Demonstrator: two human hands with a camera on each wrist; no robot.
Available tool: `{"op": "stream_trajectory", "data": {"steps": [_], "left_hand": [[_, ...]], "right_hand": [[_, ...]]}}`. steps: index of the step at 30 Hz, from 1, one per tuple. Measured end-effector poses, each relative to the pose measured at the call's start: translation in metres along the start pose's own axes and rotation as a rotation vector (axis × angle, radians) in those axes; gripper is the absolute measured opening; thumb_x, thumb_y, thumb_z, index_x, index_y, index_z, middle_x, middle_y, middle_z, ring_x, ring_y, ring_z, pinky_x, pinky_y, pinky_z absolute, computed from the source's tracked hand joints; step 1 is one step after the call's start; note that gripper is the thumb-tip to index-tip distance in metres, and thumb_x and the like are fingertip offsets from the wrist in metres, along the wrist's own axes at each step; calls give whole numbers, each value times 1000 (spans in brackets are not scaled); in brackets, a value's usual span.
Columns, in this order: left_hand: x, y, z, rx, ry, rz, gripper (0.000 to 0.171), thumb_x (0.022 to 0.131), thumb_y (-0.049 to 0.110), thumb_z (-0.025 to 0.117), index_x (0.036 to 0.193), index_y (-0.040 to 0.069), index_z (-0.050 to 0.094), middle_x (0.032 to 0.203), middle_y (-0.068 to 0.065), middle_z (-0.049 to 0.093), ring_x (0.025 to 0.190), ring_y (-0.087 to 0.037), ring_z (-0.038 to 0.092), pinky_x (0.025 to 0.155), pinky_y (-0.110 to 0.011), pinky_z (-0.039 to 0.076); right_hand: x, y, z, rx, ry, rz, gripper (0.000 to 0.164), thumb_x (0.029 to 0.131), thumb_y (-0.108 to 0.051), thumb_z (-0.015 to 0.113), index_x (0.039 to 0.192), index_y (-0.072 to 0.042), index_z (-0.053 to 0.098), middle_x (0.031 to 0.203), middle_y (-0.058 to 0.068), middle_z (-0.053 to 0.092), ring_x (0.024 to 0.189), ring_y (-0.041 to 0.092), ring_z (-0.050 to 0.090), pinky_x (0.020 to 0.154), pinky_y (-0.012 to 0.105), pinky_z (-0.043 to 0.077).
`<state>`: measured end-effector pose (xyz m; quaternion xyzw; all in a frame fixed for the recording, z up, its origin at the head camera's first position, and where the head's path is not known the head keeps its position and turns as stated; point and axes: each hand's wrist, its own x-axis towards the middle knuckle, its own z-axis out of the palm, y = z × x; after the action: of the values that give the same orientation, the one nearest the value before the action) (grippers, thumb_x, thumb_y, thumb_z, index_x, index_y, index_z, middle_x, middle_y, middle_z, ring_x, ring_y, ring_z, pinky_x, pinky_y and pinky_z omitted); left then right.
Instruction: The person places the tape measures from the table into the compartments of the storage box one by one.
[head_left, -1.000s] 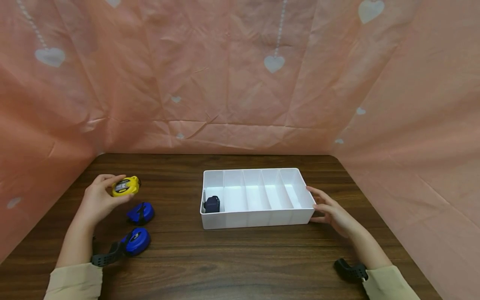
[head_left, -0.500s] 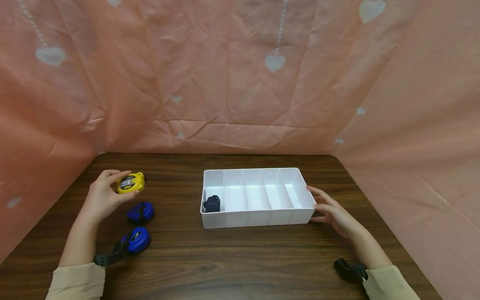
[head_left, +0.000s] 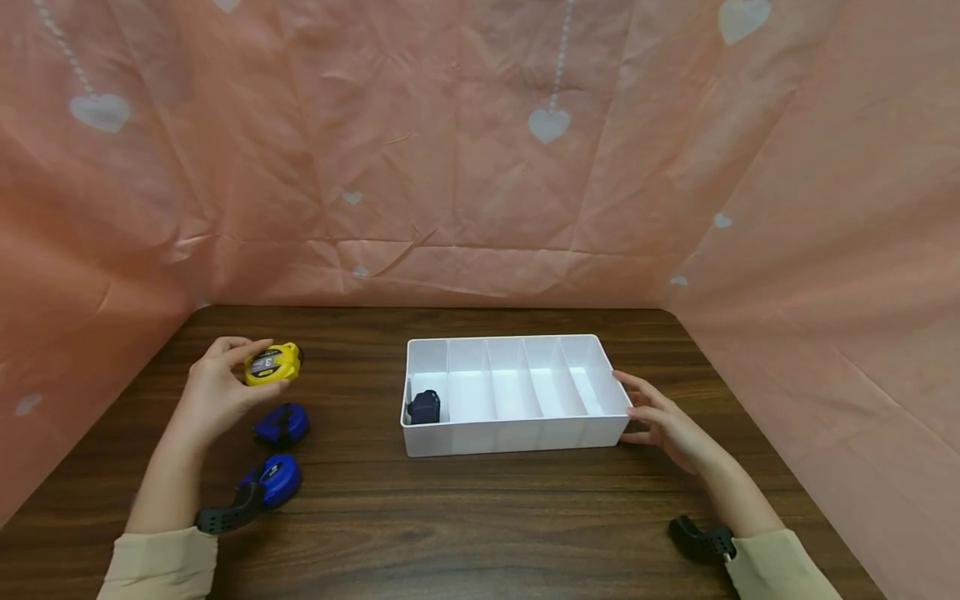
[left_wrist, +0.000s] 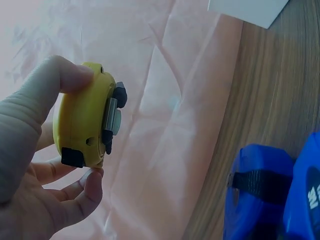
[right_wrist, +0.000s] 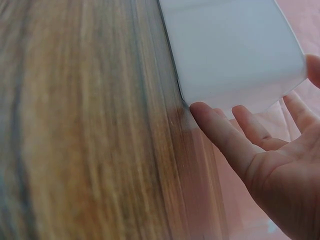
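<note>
Holding the yellow tape (head_left: 272,364) off the worktop (head_left: 465,517), well left of the box (head_left: 510,437) in the head view, the left hand (head_left: 210,387) has its thumb and fingers curled about the case, parted only by its width. The right hand (head_left: 671,429) rests against the right end of the box, its fingers spread and lightly bent, touching that end. A dark thing (head_left: 425,407) sits in the box's leftmost compartment. Two blue tapes lie left of the box: one (head_left: 281,425) about level with its near wall, the other (head_left: 279,481) nearer the person, partly behind a black band (head_left: 228,512). Beyond the box hangs a pink cloth (head_left: 450,183) with white hearts. The left wrist view shows the yellow tape edge-on, pinched between thumb and fingers, apart from the blue tapes. The right wrist view shows fingertips along the lower edge of the box's end, gripping nothing else.
</note>
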<state>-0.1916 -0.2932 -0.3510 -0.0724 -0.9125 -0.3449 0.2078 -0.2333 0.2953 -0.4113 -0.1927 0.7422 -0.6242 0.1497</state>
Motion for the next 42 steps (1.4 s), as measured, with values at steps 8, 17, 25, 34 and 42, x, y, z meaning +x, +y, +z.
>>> {"op": "stream_trajectory", "data": {"steps": [8,17,25,34,42], "left_hand": [[1,12,7,-20,-10,23,64,75,17,83,129,-6,57,115,-19,47,90,-31,50,62,-12,40],[3,22,16,-36,-27,53,61,75,15,83,127,-5,58,114,-17,48,87,-29,52,63,-15,43],[5,27,24,-35,-42,78,61,73,16,84,126,-4,60,112,-15,48,82,-26,52,63,-20,45],[5,38,29,-36,-64,84,62,73,15,84,127,-2,60,114,-15,47,81,-26,51,65,-25,46],[6,44,33,-41,-97,77,62,74,15,83,129,-2,59,115,-15,47,82,-26,50,66,-29,47]], "right_hand": [[0,1,0,5,-1,-3,57,101,-13,42,153,-13,19,139,32,20,113,20,49,89,61,41],[-1,0,-1,7,5,4,57,101,-13,43,153,-13,20,139,32,20,113,21,48,90,60,42],[-1,0,0,5,10,9,57,100,-13,43,153,-13,20,138,32,21,113,22,48,90,60,42],[-1,0,0,0,5,2,57,101,-14,42,153,-14,19,140,32,20,115,21,47,90,60,42],[-1,0,1,1,10,6,57,101,-13,42,153,-13,20,140,32,20,116,23,46,90,60,42]]}}
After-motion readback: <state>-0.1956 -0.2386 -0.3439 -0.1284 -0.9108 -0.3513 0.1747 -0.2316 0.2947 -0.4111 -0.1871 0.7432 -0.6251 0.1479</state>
